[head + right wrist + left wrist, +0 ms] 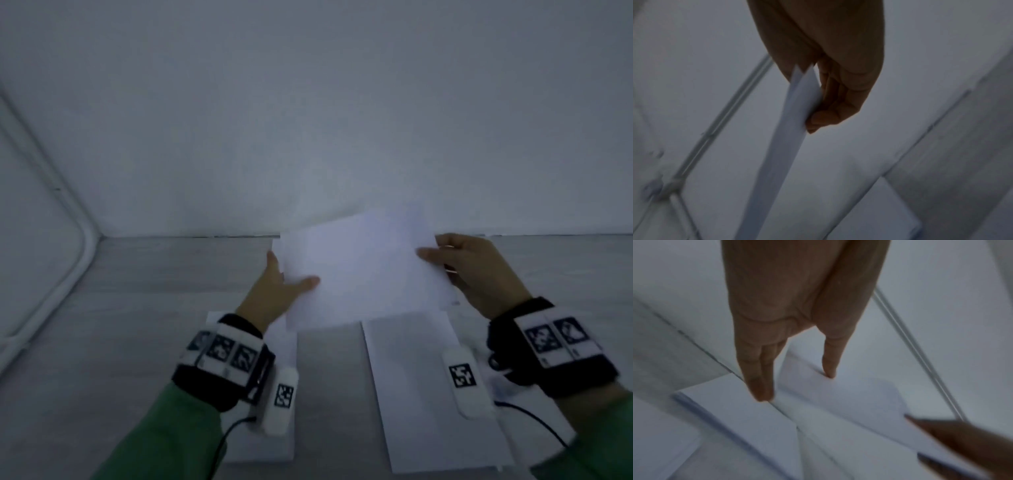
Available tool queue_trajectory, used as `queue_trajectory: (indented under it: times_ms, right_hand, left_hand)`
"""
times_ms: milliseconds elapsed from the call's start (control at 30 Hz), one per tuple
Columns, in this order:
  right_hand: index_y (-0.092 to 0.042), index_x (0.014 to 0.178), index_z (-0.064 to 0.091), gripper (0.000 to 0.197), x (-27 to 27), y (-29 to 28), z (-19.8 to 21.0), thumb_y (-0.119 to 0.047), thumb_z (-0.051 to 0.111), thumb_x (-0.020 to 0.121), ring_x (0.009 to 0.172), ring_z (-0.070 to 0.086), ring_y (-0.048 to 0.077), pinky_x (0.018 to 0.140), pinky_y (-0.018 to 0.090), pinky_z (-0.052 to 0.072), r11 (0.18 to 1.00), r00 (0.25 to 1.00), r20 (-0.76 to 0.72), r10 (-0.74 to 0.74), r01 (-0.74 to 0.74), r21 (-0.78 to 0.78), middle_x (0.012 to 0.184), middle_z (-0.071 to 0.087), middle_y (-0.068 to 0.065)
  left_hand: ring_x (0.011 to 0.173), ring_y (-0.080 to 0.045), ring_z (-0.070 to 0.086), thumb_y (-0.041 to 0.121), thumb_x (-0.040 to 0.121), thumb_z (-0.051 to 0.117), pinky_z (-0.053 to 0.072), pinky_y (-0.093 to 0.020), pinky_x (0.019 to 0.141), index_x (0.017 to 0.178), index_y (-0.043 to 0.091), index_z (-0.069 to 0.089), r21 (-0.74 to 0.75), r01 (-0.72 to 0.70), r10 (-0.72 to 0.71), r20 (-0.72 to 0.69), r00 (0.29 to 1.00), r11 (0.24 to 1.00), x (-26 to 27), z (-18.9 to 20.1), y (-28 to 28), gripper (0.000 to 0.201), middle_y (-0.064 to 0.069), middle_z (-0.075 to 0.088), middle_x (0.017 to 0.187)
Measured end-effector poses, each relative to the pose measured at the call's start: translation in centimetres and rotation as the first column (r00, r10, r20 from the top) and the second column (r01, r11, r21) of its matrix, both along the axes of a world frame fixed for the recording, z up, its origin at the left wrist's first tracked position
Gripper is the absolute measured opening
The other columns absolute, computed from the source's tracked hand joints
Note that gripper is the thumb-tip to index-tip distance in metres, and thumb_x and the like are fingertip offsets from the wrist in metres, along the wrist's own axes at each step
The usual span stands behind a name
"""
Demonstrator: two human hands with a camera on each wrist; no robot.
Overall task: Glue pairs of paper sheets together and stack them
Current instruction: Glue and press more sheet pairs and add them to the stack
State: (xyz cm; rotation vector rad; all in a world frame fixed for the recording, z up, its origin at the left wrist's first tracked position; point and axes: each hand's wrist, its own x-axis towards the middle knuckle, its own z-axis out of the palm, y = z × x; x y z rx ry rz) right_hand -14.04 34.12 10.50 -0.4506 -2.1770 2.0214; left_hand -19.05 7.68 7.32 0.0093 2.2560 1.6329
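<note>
The right hand [479, 270] pinches the right edge of the white paper sheets [363, 270], thumb on top and curled fingers [830, 113] beneath; the right wrist view shows two thin layers of paper [803, 91] slightly fanned apart at that clamped edge. The left hand [274, 291] supports the opposite edge with its fingers straight and together under the paper and the thumb lying flat across the upper face; in the left wrist view the thumb tip [829, 373] touches the paper [849, 399] while the straight fingers [758, 382] point down past its edge. Between the two hands the sheets are lifted clear of the grey bench [154, 291] and tilted, far edge raised toward the pale wall [308, 120].

Below them on the bench lie more white paper: a flat stack [421, 394] near the right wrist, another pile [284, 342] under the left wrist, and a corner of a further pile [276, 244] peeking out behind the held sheets. Both wrists wear black bands with patterned marker tiles over green sleeves [164, 438]. A white conduit [51, 274] runs along the left wall.
</note>
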Motion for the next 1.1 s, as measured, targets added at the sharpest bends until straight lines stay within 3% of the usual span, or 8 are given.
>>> queue_trajectory:
  times_ms: [100,233,367,600,800,900,1000,1100]
  right_hand:
    - [-0.009,0.083,0.065,0.003,-4.7,-0.8,-1.6,-0.006,0.065,0.083,0.069,0.067,0.014,0.057,0.023,0.052,0.991,0.999,0.052,-0.011,0.018,-0.132,0.082,0.071,0.003]
    - [-0.004,0.096,0.065,0.018,-10.1,-1.9,-5.0,0.005,0.058,0.083,0.078,0.064,0.025,0.063,0.029,0.052,0.993,0.982,0.191,-0.006,0.028,-0.112,0.089,0.069,0.011]
    - [0.001,0.111,0.061,0.03,-13.4,-2.6,-8.0,0.003,0.065,0.081,0.088,0.063,0.029,0.08,0.037,0.054,0.974,0.964,0.257,-0.065,0.006,0.226,0.104,0.066,0.019]
    - [-0.001,0.113,0.052,0.035,-14.8,-3.1,-10.5,0.001,0.065,0.08,0.085,0.051,0.022,0.072,0.029,0.045,0.828,0.944,0.325,-0.055,-0.138,0.543,0.101,0.057,0.019]
    - [-0.008,0.108,0.063,0.024,-15.0,-3.5,-10.7,-0.008,0.062,0.084,0.103,0.057,0.03,0.082,0.031,0.047,0.648,0.913,0.407,-0.022,-0.297,0.701,0.115,0.057,0.016]
    - [-0.017,0.114,0.061,0.027,-14.2,-3.6,-10.3,-0.016,0.059,0.087,0.107,0.056,0.03,0.086,0.033,0.047,0.576,0.902,0.43,-0.046,-0.328,0.749,0.121,0.054,0.012]
    - [-0.017,0.129,0.052,0.04,-12.3,-3.4,-9.5,-0.026,0.058,0.09,0.112,0.051,0.029,0.091,0.034,0.043,0.601,0.936,0.351,0.0,-0.281,0.749,0.128,0.046,0.014]
    - [-0.015,0.123,0.056,0.038,-7.9,-3.0,-7.8,-0.029,0.062,0.088,0.091,0.052,0.017,0.074,0.025,0.039,0.669,0.987,0.161,0.026,-0.137,0.73,0.108,0.052,0.01]
  left_hand:
    - [0.094,-0.023,0.061,0.013,0.088,0.063,0.054,-0.031,0.077,0.124,-0.003,0.054,0.113,-0.116,0.117,-0.002,0.993,0.987,-4.5,0.9,-1.3,0.041,-0.011,0.062,0.117]
    - [0.091,-0.026,0.056,0.011,0.092,0.058,0.049,-0.041,0.081,0.104,-0.006,0.064,-0.096,-0.135,0.128,-0.073,0.989,0.986,-9.5,-0.6,-2.1,0.021,-0.015,0.06,0.1]
    - [0.089,-0.026,0.056,0.013,0.09,0.061,0.051,-0.044,0.085,0.079,0.005,0.063,-0.328,-0.103,0.094,-0.045,0.995,0.939,-12.5,-4.0,-2.2,0.014,-0.015,0.06,0.096]
    - [0.101,-0.028,0.06,0.021,0.081,0.072,0.043,-0.023,0.077,0.102,-0.002,0.066,-0.497,-0.072,0.063,-0.036,0.997,0.864,-13.7,-7.9,-2.4,0.032,-0.015,0.065,0.108]
    - [0.107,-0.028,0.058,0.023,0.079,0.074,0.044,-0.026,0.083,0.111,-0.001,0.061,-0.556,-0.064,0.052,-0.038,0.998,0.828,-13.9,-8.6,-2.5,0.042,-0.016,0.062,0.117]
    - [0.109,-0.031,0.055,0.022,0.08,0.072,0.045,-0.032,0.086,0.126,0.004,0.043,-0.527,-0.108,0.099,-0.046,0.994,0.843,-13.3,-8.3,-2.4,0.057,-0.019,0.055,0.122]
    - [0.117,-0.032,0.05,0.028,0.084,0.068,0.043,-0.035,0.095,0.139,0.008,0.029,-0.457,-0.131,0.114,-0.063,0.991,0.88,-11.9,-7.1,-2.2,0.069,-0.023,0.046,0.132]
    - [0.112,-0.025,0.05,0.029,0.085,0.067,0.039,-0.027,0.088,0.138,0.01,0.036,-0.373,-0.1,0.05,-0.143,0.988,0.922,-8.6,-5.6,-1.9,0.065,-0.018,0.047,0.13]
